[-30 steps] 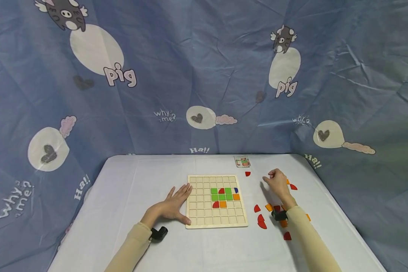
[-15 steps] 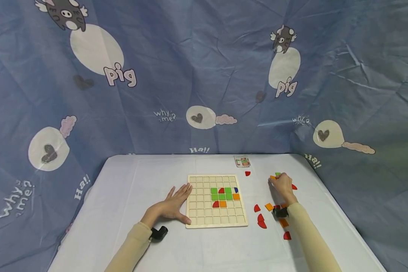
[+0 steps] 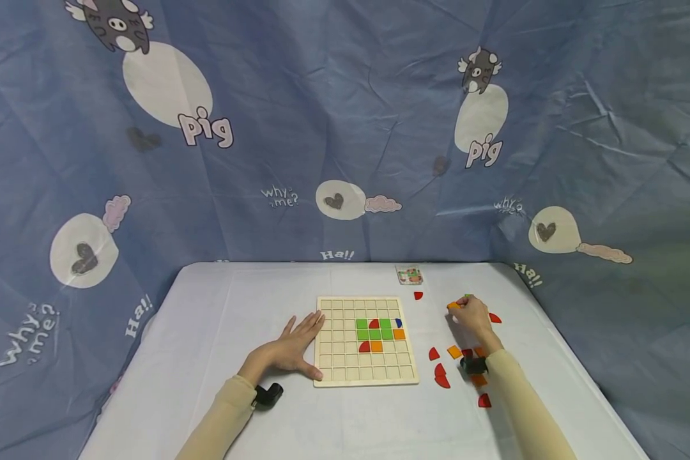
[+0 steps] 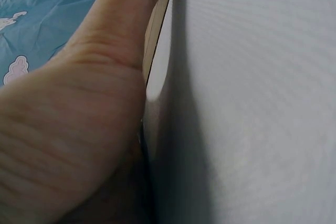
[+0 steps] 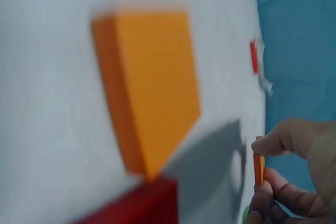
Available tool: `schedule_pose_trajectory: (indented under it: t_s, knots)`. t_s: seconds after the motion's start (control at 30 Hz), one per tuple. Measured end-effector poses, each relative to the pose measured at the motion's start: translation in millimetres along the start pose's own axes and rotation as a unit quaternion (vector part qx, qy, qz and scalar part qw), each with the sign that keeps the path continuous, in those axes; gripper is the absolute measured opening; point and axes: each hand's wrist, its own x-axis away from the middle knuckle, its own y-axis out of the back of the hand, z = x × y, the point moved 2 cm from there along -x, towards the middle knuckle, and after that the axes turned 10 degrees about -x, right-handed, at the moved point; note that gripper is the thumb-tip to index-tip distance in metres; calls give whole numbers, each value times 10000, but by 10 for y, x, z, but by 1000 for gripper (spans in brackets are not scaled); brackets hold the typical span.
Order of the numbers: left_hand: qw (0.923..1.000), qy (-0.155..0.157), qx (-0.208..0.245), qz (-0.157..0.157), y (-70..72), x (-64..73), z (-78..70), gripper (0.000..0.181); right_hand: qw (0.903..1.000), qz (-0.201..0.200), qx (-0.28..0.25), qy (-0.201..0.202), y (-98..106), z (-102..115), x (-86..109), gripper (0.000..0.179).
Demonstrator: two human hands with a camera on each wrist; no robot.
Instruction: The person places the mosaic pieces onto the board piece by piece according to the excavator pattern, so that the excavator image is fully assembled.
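My left hand (image 3: 293,345) lies spread at the left edge of a wooden grid board (image 3: 338,377), its fingertips and thumb on the rim. Green, red, orange and blue tiles fill part of the grid. The left wrist view shows the thumb side of that hand (image 4: 79,114) close by the board's edge (image 4: 157,30). To the right of the board, my right hand (image 3: 474,319) pinches an orange square tile (image 3: 453,306) between thumb and fingers. In the right wrist view this orange tile (image 5: 259,167) is held edge-on, above the table.
Loose red quarter-round pieces (image 3: 442,381) and orange squares (image 3: 455,352) lie between the board and my right forearm. A green piece (image 3: 469,296) sits beyond the right hand. At the back stands or lies a small patterned card (image 3: 409,275), with one red piece (image 3: 418,296) before it.
My right hand first reached in with nothing visible in its fingers, then took hold of an orange tile and drew it slightly left and nearer. The left hand has stayed put.
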Motion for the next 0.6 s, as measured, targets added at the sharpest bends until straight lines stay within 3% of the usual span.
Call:
schedule_pose_trajectory:
  t_s: [0.17,0.33,0.47,0.6]
  knots:
    - [10000,-61,12,-15,13,6,1,130,9989,417,-193,124,-160,174,110,36]
    - [9999,-100,-9,-30,0,1,2,129,9912,1028,-477,691,-356,362,321,29]
    - [10000,-62,15,-11,-8,-4,2,129,9743,1710,-842,1198,-482,509,520,26]
    - [10000,7,10,14,-4,-12,-1,130,9471,2532,-990,1708,-600,606,678,26]
